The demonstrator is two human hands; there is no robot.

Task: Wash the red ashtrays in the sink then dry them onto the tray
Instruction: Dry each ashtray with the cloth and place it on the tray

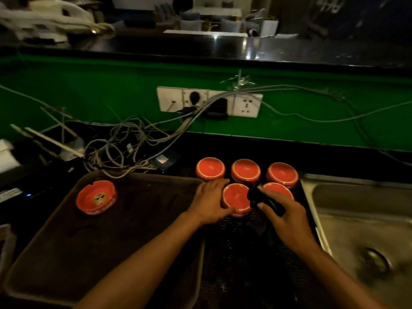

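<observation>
Several red ashtrays lie upside down on a dark ribbed mat (pixel 245 253) between the tray and the sink. My left hand (pixel 210 202) grips the side of the nearest upturned ashtray (pixel 236 198). My right hand (pixel 282 214) holds a dark cloth (pixel 259 198) against that ashtray's right side. Another upturned ashtray (pixel 279 189) sits partly hidden behind my right hand. Three more stand in a row behind: left (pixel 210 168), middle (pixel 245 171), right (pixel 282 174). One ashtray (pixel 96 196) sits right way up at the far left of the brown tray (pixel 100 253).
A steel sink (pixel 361 230) with its drain (pixel 376 263) lies at the right. A tangle of cables (pixel 124 143) runs from a wall socket strip (pixel 209 101) on the green wall down to the counter behind the tray.
</observation>
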